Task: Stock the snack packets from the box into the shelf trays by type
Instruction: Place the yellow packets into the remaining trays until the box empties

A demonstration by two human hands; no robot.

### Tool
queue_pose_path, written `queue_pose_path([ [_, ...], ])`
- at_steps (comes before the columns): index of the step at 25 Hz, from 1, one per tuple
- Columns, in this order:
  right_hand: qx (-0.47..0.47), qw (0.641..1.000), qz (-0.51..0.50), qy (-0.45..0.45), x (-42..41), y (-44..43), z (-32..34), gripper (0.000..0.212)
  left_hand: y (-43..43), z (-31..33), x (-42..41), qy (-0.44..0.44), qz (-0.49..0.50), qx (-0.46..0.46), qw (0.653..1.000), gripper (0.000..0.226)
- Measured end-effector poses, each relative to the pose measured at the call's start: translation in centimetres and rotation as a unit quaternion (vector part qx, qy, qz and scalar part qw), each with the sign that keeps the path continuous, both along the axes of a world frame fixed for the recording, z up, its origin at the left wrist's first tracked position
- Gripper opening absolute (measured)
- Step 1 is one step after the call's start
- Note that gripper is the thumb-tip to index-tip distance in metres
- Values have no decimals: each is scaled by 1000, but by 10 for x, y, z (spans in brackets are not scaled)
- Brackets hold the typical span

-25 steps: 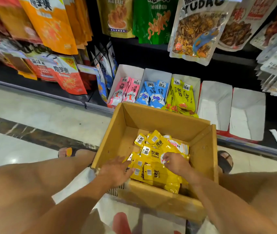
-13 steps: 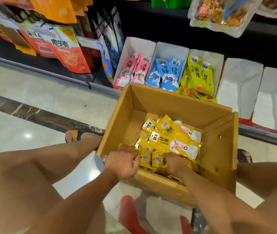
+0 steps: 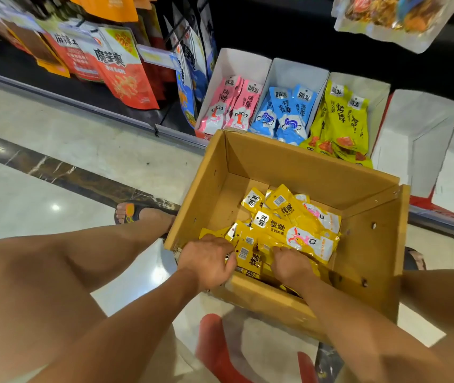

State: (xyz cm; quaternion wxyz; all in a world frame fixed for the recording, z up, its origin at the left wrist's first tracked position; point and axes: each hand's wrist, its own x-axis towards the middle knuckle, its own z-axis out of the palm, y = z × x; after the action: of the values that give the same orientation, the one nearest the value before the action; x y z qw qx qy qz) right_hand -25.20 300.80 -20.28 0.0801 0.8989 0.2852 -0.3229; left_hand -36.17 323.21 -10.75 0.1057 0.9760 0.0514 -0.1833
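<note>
Head view: left hand [image 3: 206, 261] curls over the left edge of the yellow packets [image 3: 297, 230] in the box [image 3: 201, 189]; right hand [image 3: 292, 265] digs into them, grip hidden. The pile sits between both hands; empty trays [image 3: 414, 134] lie beyond, nearer the right.

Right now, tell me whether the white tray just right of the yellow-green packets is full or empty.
Empty: the white tray shows only bare card inside, no packets.

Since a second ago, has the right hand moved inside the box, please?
Yes. The right hand has drawn back among the packets toward the near wall of the box, closer to the left hand.
</note>
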Motion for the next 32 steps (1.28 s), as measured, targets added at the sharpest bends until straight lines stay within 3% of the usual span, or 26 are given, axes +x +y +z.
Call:
queue_pose_path([
  [6, 71, 995, -75, 17, 8, -16, 18, 26, -1, 5, 1, 5, -3, 3, 1000, 54],
  [9, 120, 982, -140, 34, 19, -24, 35, 27, 0, 12, 3, 62, -4, -5, 998, 68],
  [11, 134, 976, -172, 23, 32, -25, 53, 18, 0, 19, 7, 134, 7, -42, 990, 84],
  [14, 176, 961, -210, -11, 54, -21, 89, 15, -1, 38, 13, 162, 59, -144, 974, 95],
  [16, 239, 934, -265, -26, 68, -17, 112, 22, -5, 59, 18, 149, 141, -265, 942, 85],
  [19, 344, 878, -332, 1, 82, -1, 144, 28, -12, 84, 27, 127, 259, -452, 844, 73],
  [23, 466, 736, -459, 175, 74, 35, 197, 30, -16, 82, 41, 95, 289, -537, 787, 68],
  [27, 492, 712, -417, 278, 60, 61, 217, 31, -17, 77, 47, 57, 287, -618, 729, 34],
  [32, 481, 720, -414, 279, 61, 69, 197, 26, -9, 67, 53, -40, 318, -553, 769, 14],
])
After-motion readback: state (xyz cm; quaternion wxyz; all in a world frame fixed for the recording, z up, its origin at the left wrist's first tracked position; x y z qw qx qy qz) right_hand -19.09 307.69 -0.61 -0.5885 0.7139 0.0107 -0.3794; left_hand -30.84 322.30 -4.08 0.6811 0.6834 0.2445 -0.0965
